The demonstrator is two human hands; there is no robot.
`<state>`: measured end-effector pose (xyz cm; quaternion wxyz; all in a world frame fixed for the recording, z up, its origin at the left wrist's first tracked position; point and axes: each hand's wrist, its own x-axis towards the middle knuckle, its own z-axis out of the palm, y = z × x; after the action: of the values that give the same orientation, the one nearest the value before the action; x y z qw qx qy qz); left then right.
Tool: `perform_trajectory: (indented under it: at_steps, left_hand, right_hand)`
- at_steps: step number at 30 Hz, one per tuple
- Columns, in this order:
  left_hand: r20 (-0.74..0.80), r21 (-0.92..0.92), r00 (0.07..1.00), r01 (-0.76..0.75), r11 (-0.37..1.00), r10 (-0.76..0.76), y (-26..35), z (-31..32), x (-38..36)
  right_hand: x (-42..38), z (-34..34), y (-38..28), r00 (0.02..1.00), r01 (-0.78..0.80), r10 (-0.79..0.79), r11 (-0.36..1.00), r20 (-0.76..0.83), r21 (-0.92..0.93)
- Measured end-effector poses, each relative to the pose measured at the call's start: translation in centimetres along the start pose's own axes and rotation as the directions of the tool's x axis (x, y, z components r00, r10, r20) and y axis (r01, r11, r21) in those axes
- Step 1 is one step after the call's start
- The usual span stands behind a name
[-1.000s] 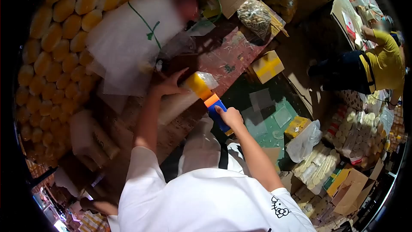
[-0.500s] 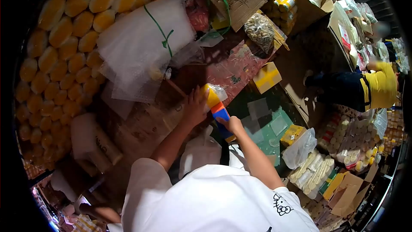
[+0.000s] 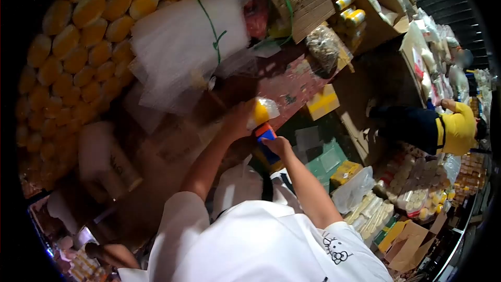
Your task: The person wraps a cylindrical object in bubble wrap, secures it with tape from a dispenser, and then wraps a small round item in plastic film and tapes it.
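Observation:
My left hand (image 3: 241,121) is closed on a yellow roll (image 3: 260,113) whose clear loose film bulges at its far right end. Just below it, my right hand (image 3: 278,147) grips a blue tool with a red-orange end (image 3: 266,134), held close to the roll. Whether the tool touches the roll I cannot tell. Both hands are over the red and brown surface. Beyond them lie clear plastic sheets (image 3: 190,47) tied with green string.
Many yellow wrapped rolls (image 3: 88,8) are stacked at the left. A taped yellow box (image 3: 322,102) and a bag of small items (image 3: 323,47) stand right of my hands. A person in a yellow shirt (image 3: 458,129) is at the far right.
The view has shifted and tilted. The red-orange end of the tool, earlier against the yellow roll, now sits slightly lower, and more clear film shows on the roll.

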<state>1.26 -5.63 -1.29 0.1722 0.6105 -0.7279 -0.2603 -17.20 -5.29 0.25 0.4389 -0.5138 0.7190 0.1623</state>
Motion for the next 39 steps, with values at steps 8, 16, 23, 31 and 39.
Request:
perform_trajectory:
  at_steps: [8,16,23,31,39]
  left_hand:
    - [-0.009,0.217,0.932,-0.351,0.911,0.362,-1.4,-3.6,0.5]
    - [-0.010,0.283,0.998,-0.053,0.958,0.058,-1.8,-1.6,1.3]
    - [0.182,0.391,0.983,-0.062,0.918,-0.011,0.4,-0.2,-0.1]
    - [0.055,0.242,0.991,0.107,0.964,-0.123,-2.2,-6.9,-4.9]
    - [0.308,-0.049,0.895,0.353,0.934,-0.322,-9.4,-5.5,-7.4]
  right_hand:
    - [1.8,2.3,1.7,0.998,0.065,-0.063,0.992,-0.024,0.111]
    - [-2.0,0.2,7.0,1.000,-0.006,-0.010,0.681,0.018,0.732]
    - [0.4,-3.9,2.1,0.949,0.280,-0.137,0.779,-0.285,0.561]
    - [5.8,-3.8,0.0,0.904,0.343,-0.326,0.939,-0.277,0.013]
    - [0.9,-0.8,-3.3,0.304,0.426,-0.894,0.437,-0.330,-0.792]
